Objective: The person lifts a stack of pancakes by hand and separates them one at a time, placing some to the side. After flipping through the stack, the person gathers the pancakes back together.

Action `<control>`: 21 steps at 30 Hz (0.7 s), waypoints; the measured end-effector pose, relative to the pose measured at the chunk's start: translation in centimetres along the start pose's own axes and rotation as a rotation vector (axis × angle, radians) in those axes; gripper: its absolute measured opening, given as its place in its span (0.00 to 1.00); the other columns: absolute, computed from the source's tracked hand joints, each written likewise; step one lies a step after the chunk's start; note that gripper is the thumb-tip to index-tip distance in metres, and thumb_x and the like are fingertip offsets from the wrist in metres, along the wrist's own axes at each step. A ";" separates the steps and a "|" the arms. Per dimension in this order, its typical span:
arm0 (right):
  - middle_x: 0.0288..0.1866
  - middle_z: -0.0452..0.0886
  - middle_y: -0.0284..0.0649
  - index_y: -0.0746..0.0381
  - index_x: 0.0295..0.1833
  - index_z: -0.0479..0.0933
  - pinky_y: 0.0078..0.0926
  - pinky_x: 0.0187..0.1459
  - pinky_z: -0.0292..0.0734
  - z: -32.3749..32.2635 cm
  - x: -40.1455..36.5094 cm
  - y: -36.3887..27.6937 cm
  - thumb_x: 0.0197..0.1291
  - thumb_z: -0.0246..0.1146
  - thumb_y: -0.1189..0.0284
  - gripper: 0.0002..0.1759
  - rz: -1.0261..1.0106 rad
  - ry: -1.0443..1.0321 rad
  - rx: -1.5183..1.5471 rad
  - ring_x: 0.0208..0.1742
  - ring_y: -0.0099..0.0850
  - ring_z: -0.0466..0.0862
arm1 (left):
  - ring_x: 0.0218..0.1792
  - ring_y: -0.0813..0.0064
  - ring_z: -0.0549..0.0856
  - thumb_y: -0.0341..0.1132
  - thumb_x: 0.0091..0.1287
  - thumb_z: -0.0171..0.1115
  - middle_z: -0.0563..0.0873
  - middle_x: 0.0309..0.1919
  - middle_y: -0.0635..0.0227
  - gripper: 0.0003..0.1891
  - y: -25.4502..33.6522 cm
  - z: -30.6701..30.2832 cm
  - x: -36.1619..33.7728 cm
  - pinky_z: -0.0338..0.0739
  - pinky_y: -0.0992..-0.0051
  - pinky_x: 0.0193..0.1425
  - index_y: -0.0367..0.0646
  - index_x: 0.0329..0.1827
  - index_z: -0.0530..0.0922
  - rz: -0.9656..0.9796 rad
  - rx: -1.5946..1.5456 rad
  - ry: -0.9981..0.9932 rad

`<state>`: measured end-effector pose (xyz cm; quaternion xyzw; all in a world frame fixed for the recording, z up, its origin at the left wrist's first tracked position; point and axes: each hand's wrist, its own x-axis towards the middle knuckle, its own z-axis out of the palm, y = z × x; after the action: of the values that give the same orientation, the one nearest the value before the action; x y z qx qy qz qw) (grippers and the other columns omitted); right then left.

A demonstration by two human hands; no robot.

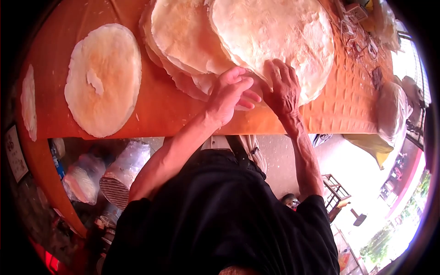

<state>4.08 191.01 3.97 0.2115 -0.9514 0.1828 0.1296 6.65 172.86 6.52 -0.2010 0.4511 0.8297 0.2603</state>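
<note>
Large, thin round flatbreads (275,36) lie in an overlapping pile at the table's far side, pale with uneven edges. My right hand (283,89) rests palm down on the near edge of the top one, fingers stretched over its surface. Just left of it, my left hand (229,94) is turned partly palm inward at the same edge, its fingers apart. Whether its fingertips touch the sheet is hard to make out. A separate flatbread (110,105) lies flat to the left, with a small torn scrap (95,81) on top.
The orange-covered table (174,114) has another thin flatbread (29,103) at its far left. Cables (362,46) and plastic bags (392,112) crowd the right end. Beneath the table are wrapped bundles (123,169); a metal-framed stool (337,192) stands at lower right.
</note>
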 end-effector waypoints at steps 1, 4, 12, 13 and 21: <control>0.53 0.79 0.44 0.59 0.55 0.77 0.42 0.51 0.75 -0.2 0.4 -0.2 0.49 0.70 0.68 0.25 -0.015 0.006 -0.040 0.53 0.46 0.79 | 0.34 0.71 0.87 0.36 0.72 0.55 0.84 0.45 0.60 0.16 0.1 -0.2 -0.1 0.81 0.81 0.28 0.37 0.58 0.71 0.000 0.008 -0.003; 0.39 0.83 0.37 0.54 0.45 0.82 0.35 0.39 0.79 -1.0 2.3 2.9 0.53 0.67 0.70 0.13 -0.138 -0.020 -0.032 0.41 0.38 0.83 | 0.33 0.72 0.87 0.35 0.71 0.56 0.84 0.43 0.61 0.16 0.5 -1.9 -1.4 0.80 0.81 0.28 0.37 0.58 0.72 0.002 0.057 0.011; 0.30 0.83 0.37 0.51 0.43 0.83 0.28 0.26 0.77 -13.2 11.0 -3.8 0.59 0.63 0.75 0.09 -0.177 0.258 -0.239 0.28 0.32 0.83 | 0.40 0.70 0.87 0.35 0.71 0.57 0.84 0.45 0.59 0.17 1.4 -8.0 -3.6 0.82 0.78 0.36 0.36 0.59 0.72 0.137 -0.006 0.291; 0.30 0.84 0.36 0.52 0.41 0.83 0.29 0.27 0.78 -11.8 10.5 -4.9 0.59 0.61 0.77 0.09 -0.169 0.155 -0.280 0.30 0.31 0.84 | 0.41 0.69 0.87 0.34 0.71 0.57 0.84 0.46 0.59 0.18 1.6 -8.3 -3.6 0.82 0.77 0.37 0.35 0.59 0.71 0.146 -0.065 0.298; 0.22 0.79 0.41 0.62 0.30 0.78 0.34 0.23 0.74 -0.5 8.6 -4.1 0.53 0.57 0.80 0.05 -0.209 -0.124 0.002 0.26 0.35 0.80 | 0.40 0.66 0.89 0.33 0.73 0.56 0.85 0.47 0.61 0.12 2.6 -8.1 -3.3 0.84 0.79 0.35 0.38 0.55 0.73 0.218 -0.106 0.261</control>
<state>-1.52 184.70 8.39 0.3206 -0.9301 0.1556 0.0888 8.46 163.96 5.97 -0.2706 0.4559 0.8423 0.0971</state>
